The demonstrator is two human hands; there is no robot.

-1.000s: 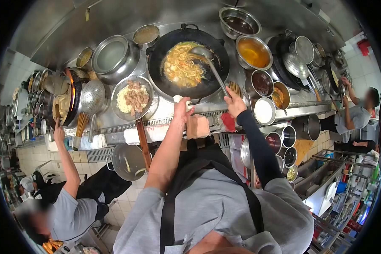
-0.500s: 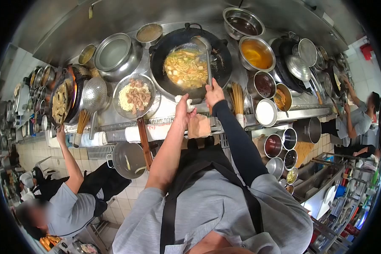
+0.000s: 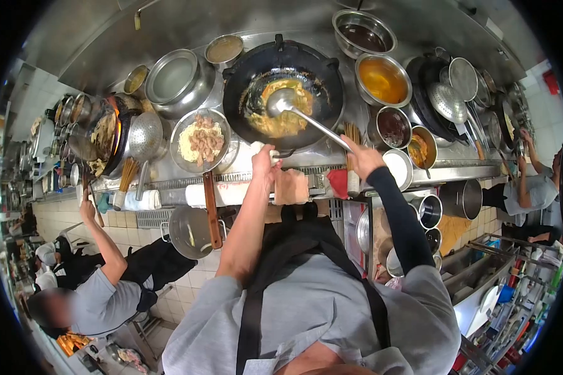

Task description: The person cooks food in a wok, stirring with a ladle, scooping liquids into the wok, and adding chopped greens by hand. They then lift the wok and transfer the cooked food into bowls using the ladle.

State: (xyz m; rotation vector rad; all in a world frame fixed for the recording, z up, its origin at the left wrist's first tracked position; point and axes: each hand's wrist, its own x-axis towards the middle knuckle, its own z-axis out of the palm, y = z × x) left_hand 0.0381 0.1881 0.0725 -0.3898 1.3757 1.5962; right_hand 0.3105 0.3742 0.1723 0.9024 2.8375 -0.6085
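Observation:
In front of me is a large black wok point(image 3: 238, 100) with noodle-like food in yellowish sauce point(image 3: 278, 129). At the wok's near rim, my left hand point(image 3: 264, 165) is closed around a folded white cloth point(image 3: 260, 149) beside the wok's handle. My right hand point(image 3: 364, 160) grips a long-handled steel ladle point(image 3: 313, 121), whose bowl lies over the food with its rounded back upward. The bowl hides part of the food. To the wok's left, a wooden-handled strainer point(image 3: 213, 215) holds pale noodles with pieces of meat point(image 3: 203, 142).
Right of the wok stand a pot of orange liquid point(image 3: 383, 81), a sauce pot point(image 3: 393, 126) and a white-filled container point(image 3: 399, 167). A bamboo brush point(image 3: 353, 140) is near my right hand. At left, another person point(image 3: 106, 297) works at a second wok.
The ladle has swung from the wok's far right to over the food, its bowl turned over. My right hand has moved right and nearer me. The wok has tilted and its food has shifted.

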